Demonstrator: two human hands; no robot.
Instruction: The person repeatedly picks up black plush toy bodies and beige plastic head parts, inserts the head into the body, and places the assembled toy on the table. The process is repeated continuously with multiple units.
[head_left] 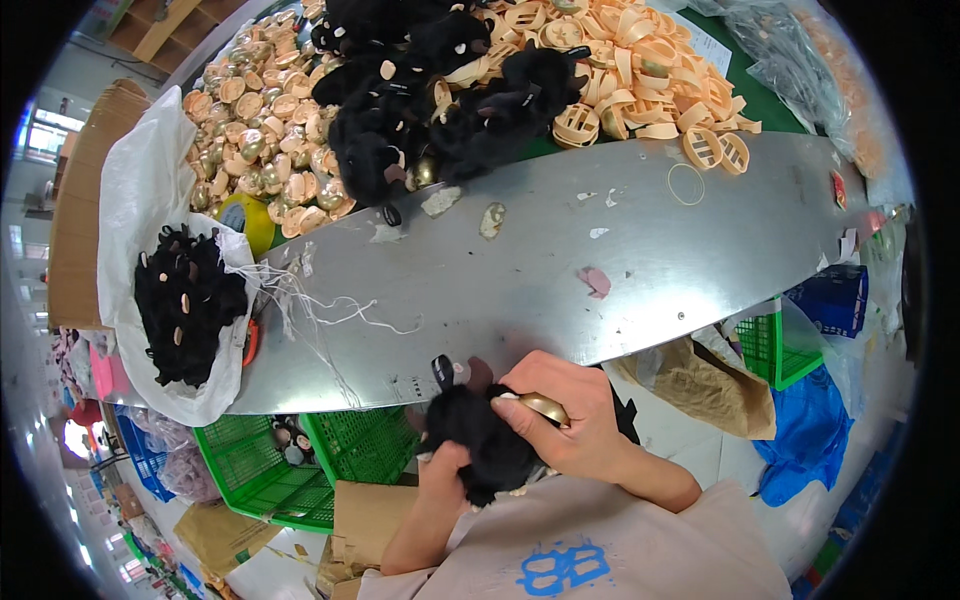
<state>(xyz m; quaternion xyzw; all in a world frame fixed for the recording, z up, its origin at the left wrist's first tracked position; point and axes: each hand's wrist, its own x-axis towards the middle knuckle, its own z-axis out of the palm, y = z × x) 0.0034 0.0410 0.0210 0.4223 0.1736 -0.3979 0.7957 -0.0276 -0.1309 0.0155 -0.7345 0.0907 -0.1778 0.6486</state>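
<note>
At the near edge of the metal table, my left hand [442, 478] is closed around the lower left side of a black plush toy [478, 432]. The toy has brownish ears and a small black loop at its top. Between the thumb and fingers of my right hand [580, 415] is a shiny gold rounded piece [545, 407], its inner end against the plush. How far it reaches into the fabric is hidden. More black plush toys [385, 125] are heaped at the table's far side, with a gold part showing by one of them.
Peach plastic frames [640, 80] are piled at the far right, gold-and-peach rounded parts [265, 130] at the far left. A white sack [135, 185] holds black plush pieces. White strings [330, 312], a yellow roll [255, 222] and scraps lie about. Green baskets [255, 490] stand below the table edge.
</note>
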